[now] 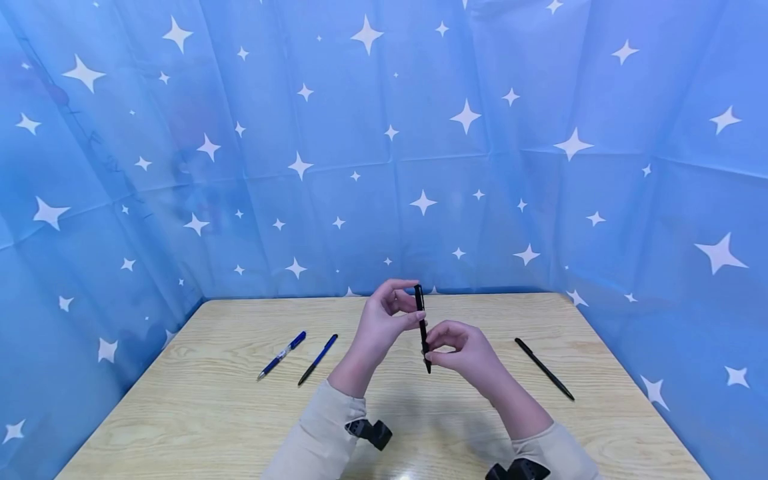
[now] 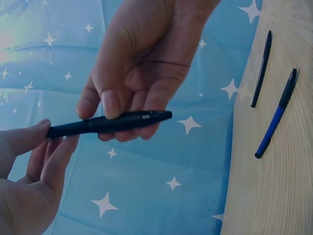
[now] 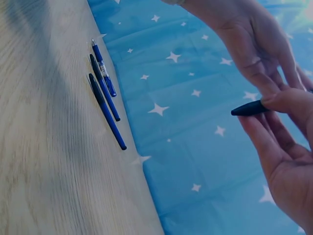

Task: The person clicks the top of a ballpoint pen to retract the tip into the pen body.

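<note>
My left hand (image 1: 384, 323) holds the upper part of a slim black pen (image 1: 422, 327), its index finger by the top end and its thumb lower on the barrel. Close to the pointed lower end, my right hand (image 1: 465, 350) pinches the same pen between thumb and fingers. The pen stands nearly upright above the table, clip end up. In the left wrist view, ridges show on its barrel beside the right thumb (image 2: 111, 104). The right wrist view shows the dark tapered tip (image 3: 247, 108) beyond the right fingers, while most of the barrel is hidden.
On the wooden table (image 1: 198, 413) lie a blue-and-white pen (image 1: 282, 355) and a blue pen with black grip (image 1: 318, 360) at left. A black pen (image 1: 544, 369) lies at right. Another blue pen (image 3: 106, 112) appears in the right wrist view. A star-patterned curtain (image 1: 384, 233) surrounds the table.
</note>
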`<move>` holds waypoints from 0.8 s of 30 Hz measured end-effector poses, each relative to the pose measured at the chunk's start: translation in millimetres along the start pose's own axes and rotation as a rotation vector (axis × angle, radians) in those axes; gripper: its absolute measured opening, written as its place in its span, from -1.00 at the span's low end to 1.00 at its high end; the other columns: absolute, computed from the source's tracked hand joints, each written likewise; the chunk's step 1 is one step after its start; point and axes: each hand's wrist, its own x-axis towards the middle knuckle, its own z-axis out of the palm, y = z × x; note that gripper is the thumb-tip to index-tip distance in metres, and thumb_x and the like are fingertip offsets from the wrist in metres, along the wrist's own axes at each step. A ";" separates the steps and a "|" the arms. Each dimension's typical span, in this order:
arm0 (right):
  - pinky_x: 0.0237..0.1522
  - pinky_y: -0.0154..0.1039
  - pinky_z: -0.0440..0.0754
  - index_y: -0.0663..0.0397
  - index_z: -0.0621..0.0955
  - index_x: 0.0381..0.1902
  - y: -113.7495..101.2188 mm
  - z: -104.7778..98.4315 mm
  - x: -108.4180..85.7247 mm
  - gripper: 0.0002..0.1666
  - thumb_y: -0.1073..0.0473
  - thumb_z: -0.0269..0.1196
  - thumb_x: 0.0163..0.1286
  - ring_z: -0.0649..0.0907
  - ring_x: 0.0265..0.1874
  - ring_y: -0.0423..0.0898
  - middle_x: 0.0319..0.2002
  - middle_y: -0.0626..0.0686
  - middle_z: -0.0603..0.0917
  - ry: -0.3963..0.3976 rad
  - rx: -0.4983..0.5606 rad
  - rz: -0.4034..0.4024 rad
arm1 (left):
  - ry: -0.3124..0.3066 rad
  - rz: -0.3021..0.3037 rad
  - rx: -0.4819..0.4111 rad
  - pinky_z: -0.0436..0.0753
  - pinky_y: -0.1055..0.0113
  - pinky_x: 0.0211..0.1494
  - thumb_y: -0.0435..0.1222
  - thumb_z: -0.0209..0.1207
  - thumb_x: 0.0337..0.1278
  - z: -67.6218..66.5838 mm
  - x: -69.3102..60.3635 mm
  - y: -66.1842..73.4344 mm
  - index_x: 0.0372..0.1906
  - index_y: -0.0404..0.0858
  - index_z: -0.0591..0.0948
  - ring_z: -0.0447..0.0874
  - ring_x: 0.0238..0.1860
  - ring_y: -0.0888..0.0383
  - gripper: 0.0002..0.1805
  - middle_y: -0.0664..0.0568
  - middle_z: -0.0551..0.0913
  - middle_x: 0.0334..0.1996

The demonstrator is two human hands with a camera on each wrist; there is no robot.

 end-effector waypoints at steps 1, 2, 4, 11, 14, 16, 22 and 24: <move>-0.11 -0.13 0.64 0.25 0.62 -0.15 -0.4 -0.9 -0.2 -0.75 0.35 0.39 0.21 0.67 -0.12 0.04 -0.18 0.17 0.66 -0.009 -0.007 -0.001 | 0.000 0.001 0.014 0.67 0.14 -0.06 -0.49 0.33 0.09 -0.3 -0.1 -0.3 0.15 -0.07 0.58 0.64 -0.15 0.04 -0.49 -0.04 0.59 -0.25; -0.11 -0.13 0.64 0.24 0.62 -0.14 -0.8 -1.8 -0.3 -0.75 0.35 0.38 0.21 0.67 -0.12 0.03 -0.16 0.17 0.66 -0.019 -0.011 -0.004 | -0.001 -0.002 0.031 0.65 0.15 -0.04 -0.47 0.34 0.09 -0.6 -0.3 -0.3 0.15 -0.05 0.58 0.65 -0.14 0.05 -0.49 -0.02 0.60 -0.24; -0.12 -0.13 0.65 0.24 0.63 -0.11 -1.2 -4.0 -0.4 -0.73 0.37 0.36 0.21 0.67 -0.12 0.01 -0.12 0.18 0.66 -0.045 -0.021 -0.014 | -0.003 -0.001 0.080 0.63 0.17 -0.02 -0.43 0.36 0.09 -1.7 -0.2 0.1 0.15 -0.01 0.58 0.65 -0.12 0.09 -0.49 0.01 0.62 -0.22; -0.11 -0.14 0.64 0.19 0.63 0.05 -1.0 -15.1 -3.0 -0.61 0.34 0.36 0.24 0.67 -0.11 0.02 -0.02 0.17 0.66 -0.103 -0.059 -0.012 | -0.016 0.010 0.154 0.63 0.13 -0.04 -0.37 0.35 0.12 -13.5 -1.4 3.9 0.23 -0.02 0.53 0.66 -0.11 0.07 -0.45 -0.12 0.62 -0.10; -0.09 -0.15 0.63 0.19 0.61 0.09 0.8 -22.3 -4.7 -0.58 0.35 0.35 0.24 0.67 -0.08 0.09 -0.01 0.18 0.66 -0.108 -0.060 0.004 | -0.031 0.002 0.201 0.63 0.14 -0.06 -0.37 0.34 0.14 -20.9 -3.8 1.5 0.23 -0.05 0.52 0.66 -0.13 0.08 -0.46 -0.07 0.62 -0.12; -0.08 -0.16 0.64 0.21 0.59 0.12 2.0 -27.8 -6.0 -0.56 0.36 0.34 0.26 0.67 -0.06 0.15 0.01 0.21 0.65 -0.115 -0.055 0.012 | -0.042 -0.012 0.232 0.63 0.16 -0.07 -0.37 0.33 0.15 -25.6 -6.2 -1.5 0.22 -0.07 0.53 0.66 -0.14 0.09 -0.49 -0.02 0.63 -0.14; -0.08 -0.17 0.64 0.20 0.56 0.19 9.2 -45.4 -9.0 -0.51 0.33 0.33 0.29 0.70 -0.08 0.10 0.06 0.24 0.62 -0.124 -0.066 0.063 | -0.080 -0.067 0.302 0.64 0.19 -0.10 -0.35 0.33 0.16 -38.0 -13.7 -12.9 0.19 -0.04 0.57 0.65 -0.15 0.12 -0.53 0.04 0.62 -0.18; -0.09 -0.16 0.64 0.18 0.55 0.20 12.5 -52.2 -10.6 -0.50 0.31 0.33 0.29 0.70 -0.09 0.08 0.08 0.24 0.61 -0.122 -0.076 0.077 | -0.100 -0.076 0.321 0.65 0.21 -0.12 -0.35 0.33 0.16 -41.7 -15.8 -17.0 0.18 -0.04 0.57 0.64 -0.15 0.12 -0.53 0.03 0.63 -0.18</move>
